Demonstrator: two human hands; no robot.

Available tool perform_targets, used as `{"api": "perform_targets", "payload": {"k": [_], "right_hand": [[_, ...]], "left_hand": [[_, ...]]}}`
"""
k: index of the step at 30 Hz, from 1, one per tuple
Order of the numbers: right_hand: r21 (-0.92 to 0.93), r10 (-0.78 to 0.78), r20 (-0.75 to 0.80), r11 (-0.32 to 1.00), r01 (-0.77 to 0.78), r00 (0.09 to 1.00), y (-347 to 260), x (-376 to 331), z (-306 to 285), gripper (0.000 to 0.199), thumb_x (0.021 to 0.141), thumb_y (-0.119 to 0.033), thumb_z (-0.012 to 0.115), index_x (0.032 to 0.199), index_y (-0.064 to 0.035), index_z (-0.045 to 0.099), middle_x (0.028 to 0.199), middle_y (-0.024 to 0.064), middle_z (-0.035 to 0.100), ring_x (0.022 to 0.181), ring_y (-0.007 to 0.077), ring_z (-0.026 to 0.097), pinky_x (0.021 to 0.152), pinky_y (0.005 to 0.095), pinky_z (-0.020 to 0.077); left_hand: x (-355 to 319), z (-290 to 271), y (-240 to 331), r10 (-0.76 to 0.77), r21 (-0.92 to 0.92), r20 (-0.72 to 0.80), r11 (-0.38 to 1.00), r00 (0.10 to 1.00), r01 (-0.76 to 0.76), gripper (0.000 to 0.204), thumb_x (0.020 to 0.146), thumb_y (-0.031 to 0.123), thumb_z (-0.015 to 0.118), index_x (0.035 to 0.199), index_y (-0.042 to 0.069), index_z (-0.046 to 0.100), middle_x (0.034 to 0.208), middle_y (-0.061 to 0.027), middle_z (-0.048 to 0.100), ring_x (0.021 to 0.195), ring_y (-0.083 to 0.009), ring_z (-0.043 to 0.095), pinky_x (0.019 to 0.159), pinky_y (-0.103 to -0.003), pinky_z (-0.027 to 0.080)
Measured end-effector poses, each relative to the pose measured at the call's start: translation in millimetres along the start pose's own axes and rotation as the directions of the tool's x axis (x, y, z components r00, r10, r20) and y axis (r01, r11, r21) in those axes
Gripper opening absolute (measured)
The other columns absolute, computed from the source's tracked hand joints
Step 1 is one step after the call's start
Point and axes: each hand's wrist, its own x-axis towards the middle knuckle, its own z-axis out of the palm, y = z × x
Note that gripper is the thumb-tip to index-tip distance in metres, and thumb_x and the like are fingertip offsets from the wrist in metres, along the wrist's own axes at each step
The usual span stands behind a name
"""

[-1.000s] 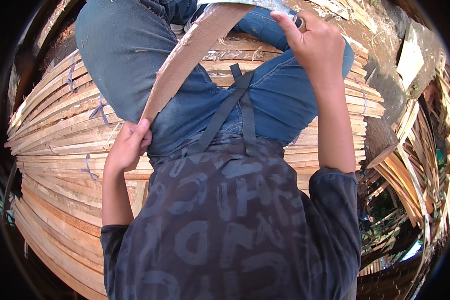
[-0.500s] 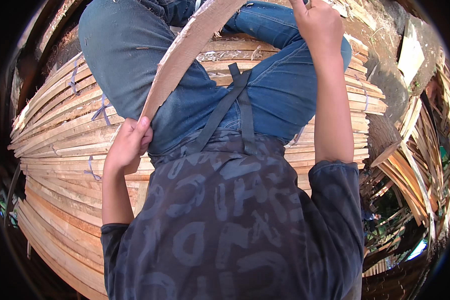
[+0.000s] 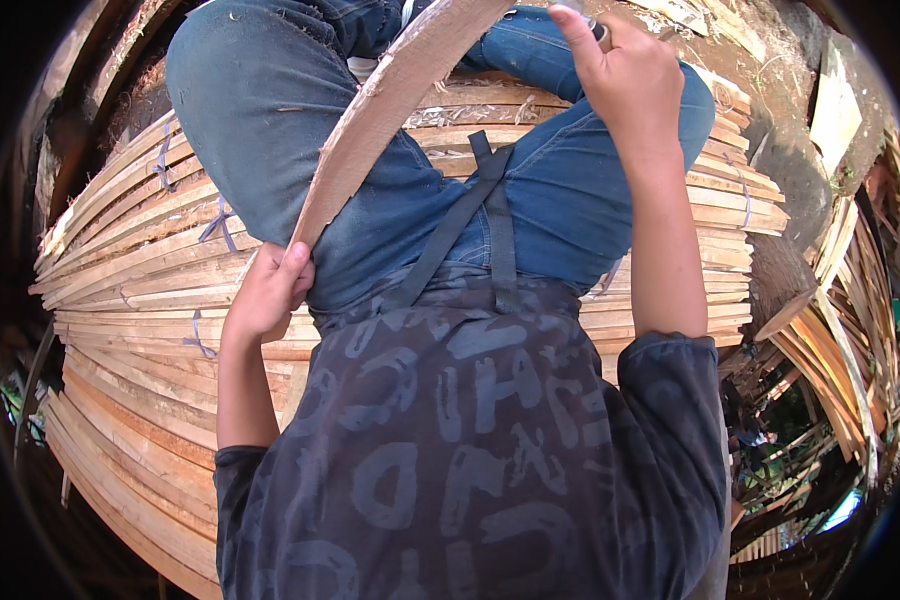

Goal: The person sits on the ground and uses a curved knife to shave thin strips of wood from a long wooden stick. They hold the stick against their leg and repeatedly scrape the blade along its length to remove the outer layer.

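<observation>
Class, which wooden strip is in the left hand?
The strip slanting over the left thigh: the left hand pinches its near end; other strips lie below.

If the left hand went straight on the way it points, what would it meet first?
Apart from the wooden strip it grips, the left hand would probably meet the left thigh in blue jeans first; depth is unclear, so it might pass beside the leg.

Pale pinkish tan is seen on the wood strip (image 3: pixel 395 100), faded blue on the jeans (image 3: pixel 255 110). The near-black shirt (image 3: pixel 435 435) is covered in grey-blue lettering, honey-and-cream slats (image 3: pixel 135 385) are dotted with purple ties (image 3: pixel 219 225). Tool handle (image 3: pixel 601 36)'s maybe dark, mostly hidden tho.
</observation>
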Motion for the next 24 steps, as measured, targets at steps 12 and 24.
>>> {"api": "perform_targets", "payload": {"k": [12,24], "right_hand": [[-0.060,-0.182,0.066,0.981,0.186,0.981,-17.2,-9.4,3.7,0.060,0.084,-0.060,0.055,0.068,-0.0022,0.061,0.050,0.0128,0.052,0.049,0.0331,0.054,0.048,0.0387,0.0437],[-0.083,-0.087,0.069,0.992,0.093,0.994,-9.3,-12.8,10.9,0.056,0.083,-0.058,0.056,0.072,-0.0041,0.064,0.051,0.0101,0.054,0.049,0.0296,0.056,0.048,0.0364,0.0443]], "left_hand": [[0.1,-2.8,0.1,-0.036,0.004,-0.006,0.999,0.999,0.036,0.063,0.094,0.053,0.044,0.051,0.008,0.036,0.048,0.0047,0.029,0.043,-0.0060,0.025,0.039,-0.024,0.019],[1.4,2.9,5.8,0.001,0.033,-0.029,0.999,1.000,0.000,0.066,0.095,0.054,0.040,0.050,0.007,0.036,0.047,0.0033,0.031,0.043,-0.0069,0.026,0.039,-0.025,0.021]]}}
